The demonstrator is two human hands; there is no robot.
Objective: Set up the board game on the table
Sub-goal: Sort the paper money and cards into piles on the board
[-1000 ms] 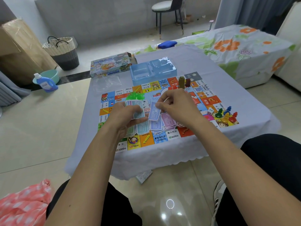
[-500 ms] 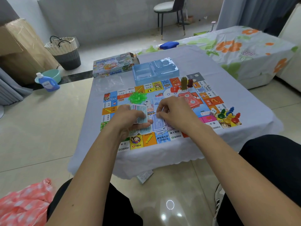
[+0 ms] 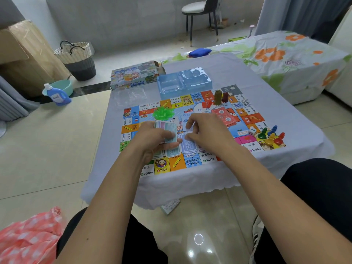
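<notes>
A colourful game board (image 3: 172, 165) lies on a low table covered by a pale cloth (image 3: 266, 92). My left hand (image 3: 154, 140) grips a stack of play-money notes (image 3: 166, 130) above the board. My right hand (image 3: 205, 132) pinches a blue note (image 3: 187, 145) that lies on the loose notes spread on the board's near middle. Green plastic houses (image 3: 163, 112) are heaped beyond my left hand. Red notes (image 3: 223, 116) lie to the right. Coloured pawns (image 3: 271, 135) and a white die (image 3: 252, 131) sit at the board's right corner.
A blue plastic tray (image 3: 183, 81) and the game box (image 3: 134, 76) stand at the far edge of the table. Two tall tokens (image 3: 220, 96) stand behind the red notes. A flowered bed (image 3: 285, 60) is at right, a basket (image 3: 76, 60) and detergent bottle (image 3: 56, 95) at left.
My right hand has brought a blue note down from near the held stack onto the pile on the board. My left hand stays in place with its stack.
</notes>
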